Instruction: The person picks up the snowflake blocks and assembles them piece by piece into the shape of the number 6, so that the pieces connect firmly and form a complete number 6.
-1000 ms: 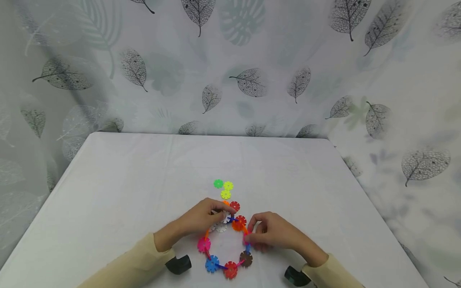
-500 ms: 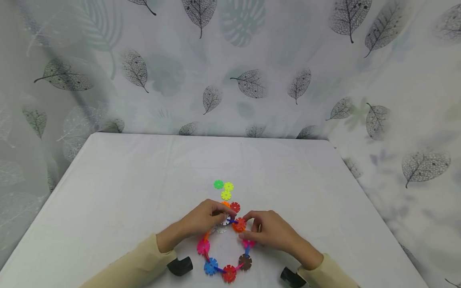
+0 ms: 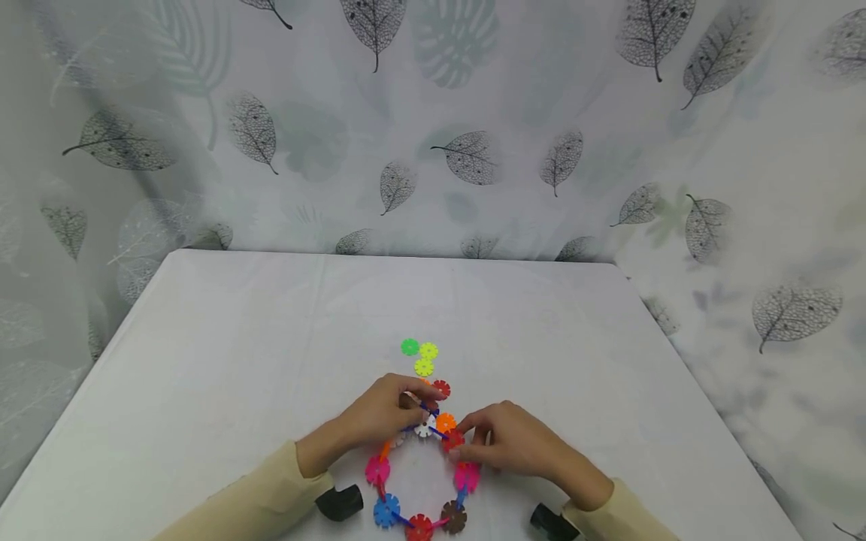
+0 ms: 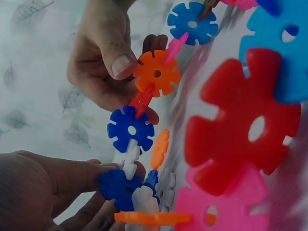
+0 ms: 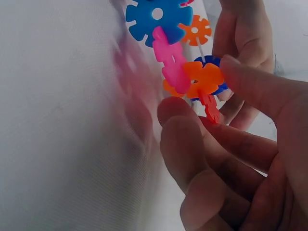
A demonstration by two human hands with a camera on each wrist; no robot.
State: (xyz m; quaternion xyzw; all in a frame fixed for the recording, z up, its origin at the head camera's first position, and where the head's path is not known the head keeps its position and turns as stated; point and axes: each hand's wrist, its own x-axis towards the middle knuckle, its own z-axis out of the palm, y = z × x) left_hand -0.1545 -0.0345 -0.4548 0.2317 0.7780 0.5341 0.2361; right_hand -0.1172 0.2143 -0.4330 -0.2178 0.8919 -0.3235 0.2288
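Note:
Notched plastic discs link into a ring, with a red disc (image 3: 419,527) at its near side in the head view. My left hand (image 3: 382,407) is at the ring's far side. In the left wrist view its thumb and fingers pinch a dark blue disc (image 4: 118,185), joined by a white disc (image 4: 130,159) to another dark blue disc (image 4: 131,130). At the ring's right side, my right hand (image 3: 514,442) pinches an orange disc (image 5: 203,78). A red disc (image 5: 210,107) slots into that orange one beside the fingertips. A pink disc (image 5: 172,61) joins its other side.
Beyond the hands, loose discs lie on the white tabletop (image 3: 271,323): one green (image 3: 410,346), two yellow (image 3: 424,367) and one red (image 3: 441,388). Black wrist mounts (image 3: 340,502) show by both sleeves. A leaf-patterned curtain (image 3: 433,128) hangs behind the table.
My right hand has moved from beside the pink disc up to the ring's upper right. The ring has slid toward me and slightly left. The left hand stays nearly in place.

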